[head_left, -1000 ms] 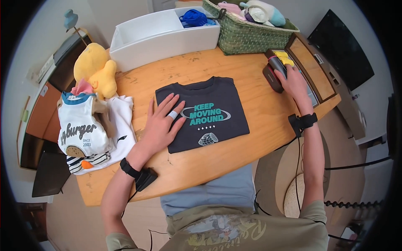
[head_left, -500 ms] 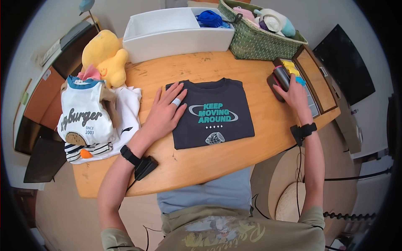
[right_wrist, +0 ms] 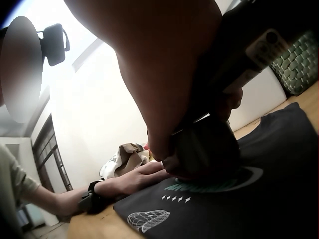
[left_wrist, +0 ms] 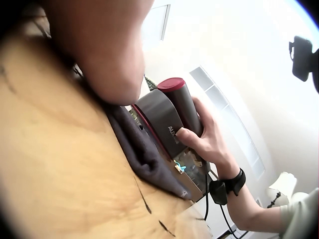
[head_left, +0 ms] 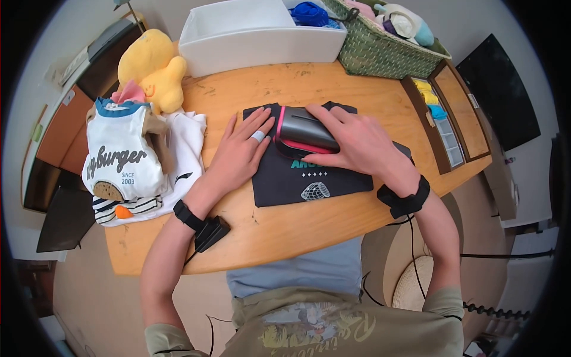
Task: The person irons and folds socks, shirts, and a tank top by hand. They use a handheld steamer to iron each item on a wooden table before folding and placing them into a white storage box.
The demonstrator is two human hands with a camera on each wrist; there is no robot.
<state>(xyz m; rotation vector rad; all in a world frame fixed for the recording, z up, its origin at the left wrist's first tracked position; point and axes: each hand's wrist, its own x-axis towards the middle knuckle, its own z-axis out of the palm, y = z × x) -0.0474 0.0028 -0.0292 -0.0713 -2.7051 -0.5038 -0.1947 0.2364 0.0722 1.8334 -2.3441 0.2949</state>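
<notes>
A dark grey T-shirt [head_left: 276, 184] with teal lettering lies folded flat on the wooden table. My left hand [head_left: 238, 156] rests on its left edge, fingers extended, a pale ring on one of them. My right hand [head_left: 366, 140] grips a grey handheld garment steamer [head_left: 306, 132] with pink-red trim, its thumb on the near side. The steamer sits over the shirt's upper middle and covers most of the lettering. From the left wrist view, the steamer [left_wrist: 162, 119] appears low over the dark cloth [left_wrist: 142, 154].
Folded white clothes [head_left: 125, 154] and a yellow plush toy [head_left: 151, 71] occupy the table's left side. At the back stand a white bin [head_left: 262, 53] and a green woven basket [head_left: 386, 56]. On the right lies an open compartment box [head_left: 440, 134] with small yellow and blue items.
My right hand has taken the steamer from beside the compartment box and brought it left onto the T-shirt. The left hand stays on the shirt's left edge.
</notes>
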